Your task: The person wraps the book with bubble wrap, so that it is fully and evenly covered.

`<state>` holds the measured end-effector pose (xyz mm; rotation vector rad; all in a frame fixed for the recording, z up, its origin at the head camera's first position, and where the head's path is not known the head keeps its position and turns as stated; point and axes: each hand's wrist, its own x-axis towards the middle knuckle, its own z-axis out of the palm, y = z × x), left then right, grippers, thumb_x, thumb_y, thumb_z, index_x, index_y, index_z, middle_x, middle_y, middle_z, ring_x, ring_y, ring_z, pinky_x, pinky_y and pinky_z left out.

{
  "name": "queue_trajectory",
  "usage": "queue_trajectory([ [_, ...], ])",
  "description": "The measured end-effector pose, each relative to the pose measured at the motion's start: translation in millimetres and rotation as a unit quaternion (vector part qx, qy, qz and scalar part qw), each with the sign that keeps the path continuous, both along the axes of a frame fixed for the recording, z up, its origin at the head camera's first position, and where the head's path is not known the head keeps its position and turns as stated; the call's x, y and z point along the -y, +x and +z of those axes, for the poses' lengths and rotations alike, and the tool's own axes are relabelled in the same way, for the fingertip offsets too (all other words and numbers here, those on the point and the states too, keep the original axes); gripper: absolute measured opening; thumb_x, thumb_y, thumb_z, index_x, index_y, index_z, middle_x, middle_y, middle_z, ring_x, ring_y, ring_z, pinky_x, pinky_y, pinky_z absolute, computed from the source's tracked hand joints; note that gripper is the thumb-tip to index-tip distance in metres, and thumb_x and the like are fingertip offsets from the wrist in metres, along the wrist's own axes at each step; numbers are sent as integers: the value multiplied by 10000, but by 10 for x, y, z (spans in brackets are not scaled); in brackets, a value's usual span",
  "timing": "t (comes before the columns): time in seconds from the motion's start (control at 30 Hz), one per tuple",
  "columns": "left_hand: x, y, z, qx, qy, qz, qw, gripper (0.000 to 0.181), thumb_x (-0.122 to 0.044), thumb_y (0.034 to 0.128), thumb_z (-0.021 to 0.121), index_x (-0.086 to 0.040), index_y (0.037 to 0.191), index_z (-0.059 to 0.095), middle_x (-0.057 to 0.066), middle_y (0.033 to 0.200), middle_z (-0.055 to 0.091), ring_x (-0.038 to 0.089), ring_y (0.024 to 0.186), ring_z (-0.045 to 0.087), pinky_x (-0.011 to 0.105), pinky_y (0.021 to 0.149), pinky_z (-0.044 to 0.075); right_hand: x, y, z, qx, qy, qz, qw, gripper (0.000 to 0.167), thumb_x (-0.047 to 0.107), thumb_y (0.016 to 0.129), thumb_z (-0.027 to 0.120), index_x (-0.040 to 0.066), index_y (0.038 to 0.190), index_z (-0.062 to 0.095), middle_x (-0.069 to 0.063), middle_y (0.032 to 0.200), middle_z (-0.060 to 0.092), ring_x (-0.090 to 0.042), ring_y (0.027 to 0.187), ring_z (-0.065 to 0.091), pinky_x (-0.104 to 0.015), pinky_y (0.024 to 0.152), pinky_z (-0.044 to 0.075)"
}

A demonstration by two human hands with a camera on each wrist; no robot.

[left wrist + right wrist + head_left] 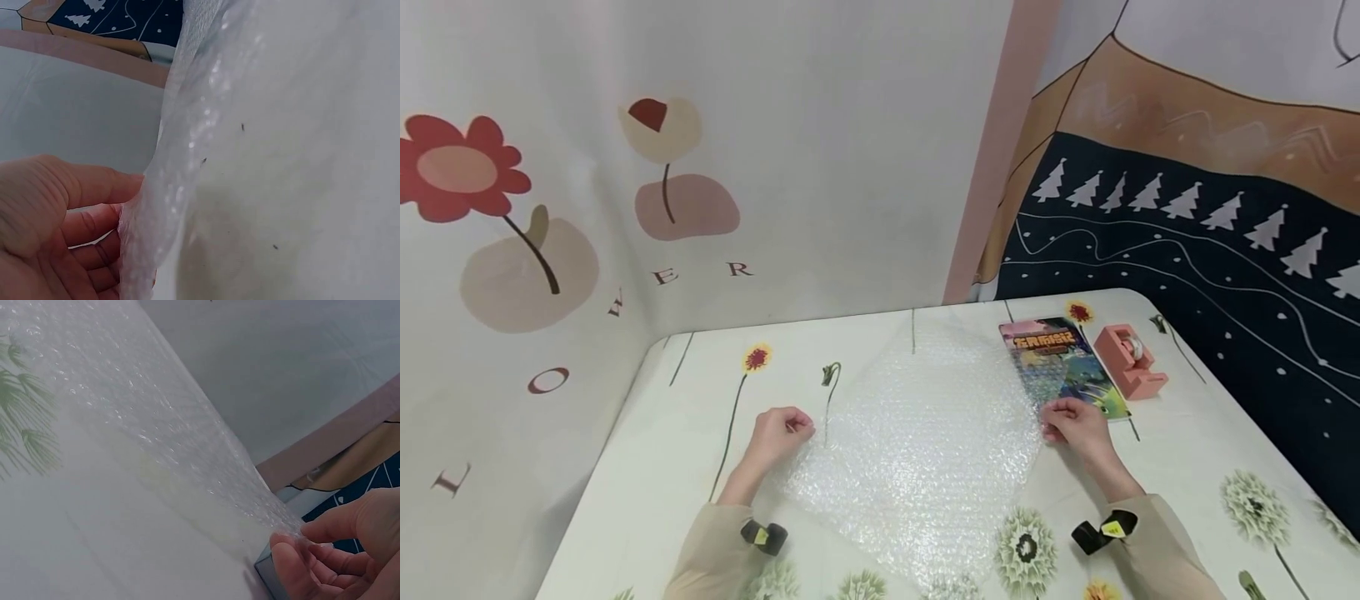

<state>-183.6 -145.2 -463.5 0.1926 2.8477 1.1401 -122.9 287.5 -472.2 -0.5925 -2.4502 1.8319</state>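
Note:
A clear sheet of bubble wrap spreads between the two hands above the table, turned like a diamond. The left hand pinches its left corner; in the left wrist view, the thumb and fingers of that hand hold the edge of the wrap. At the opposite corner the right hand pinches the wrap beside the book's near edge. The right wrist view shows the right hand's thumb and fingertips on the gathered corner of the wrap.
A colourful book lies at the back right, partly under the wrap's right side. Right of it stands a pink tape dispenser with a roll of tape. The flower-patterned tabletop meets printed curtains behind and at the right.

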Motion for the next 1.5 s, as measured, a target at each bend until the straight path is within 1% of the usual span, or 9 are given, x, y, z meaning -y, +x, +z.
queue_trajectory([
  [0.17,2,2,-23,88,-14,9,10000,44,-13,789,683,24,796,662,28,677,595,156,644,516,265,589,422,-34,-3,-5,87,102,19,9999,257,69,918,570,-121,1088,537,-14,704,626,-85,595,617,-237,543,535],
  [0.37,-10,16,1,98,-162,38,9998,72,-25,791,688,23,828,651,35,696,584,161,649,511,260,576,416,-72,15,27,83,141,95,9998,281,69,922,556,-136,1112,526,-31,709,648,-97,599,632,-245,547,539],
  [0.5,-60,29,64,35,-263,7,9996,108,-42,796,696,26,863,647,42,718,583,155,637,516,254,547,418,-115,33,70,57,52,55,10000,297,69,938,533,-154,1134,517,-34,721,658,-94,613,638,-253,568,547],
  [0.67,-216,50,176,-170,-95,-242,9995,92,-35,783,704,15,838,651,26,706,589,136,624,513,243,544,417,-202,47,103,-44,74,-80,9999,312,81,948,522,-148,1158,505,-2,729,647,-60,631,631,-249,602,553],
  [0.93,-670,102,236,-584,626,-896,9923,70,20,764,703,21,816,656,26,702,608,122,640,530,212,573,451,-366,44,83,-125,241,-728,9970,263,82,927,541,-94,1122,539,45,724,619,-35,633,617,-208,606,542],
  [1.03,-880,124,225,-547,774,-1154,9888,78,16,767,699,21,833,657,30,716,614,119,650,539,203,580,464,-414,42,69,-158,281,-916,9953,244,66,921,547,-90,1108,549,65,724,612,-16,634,602,-186,604,533],
  [1.2,-1241,163,180,-453,1085,-1602,9801,93,14,773,689,41,856,657,57,741,628,122,666,561,194,604,489,-517,39,-2,-333,553,-972,9932,267,61,926,549,-112,1129,546,81,750,611,28,636,579,-148,602,515],
  [1.37,-1654,231,133,-420,1511,-1963,9679,95,25,777,683,72,857,661,96,749,647,128,663,582,179,610,497,-716,-20,-236,-539,741,-1293,9874,246,77,913,575,-83,1100,570,113,772,568,38,638,563,-101,556,482],
  [1.5,-1976,303,73,-378,1750,-2214,9586,111,24,786,677,93,873,667,124,757,662,145,662,604,156,610,490,-907,-95,-455,-491,812,-1565,9831,243,131,909,596,-25,1095,581,116,795,561,29,666,561,-104,597,492],
])
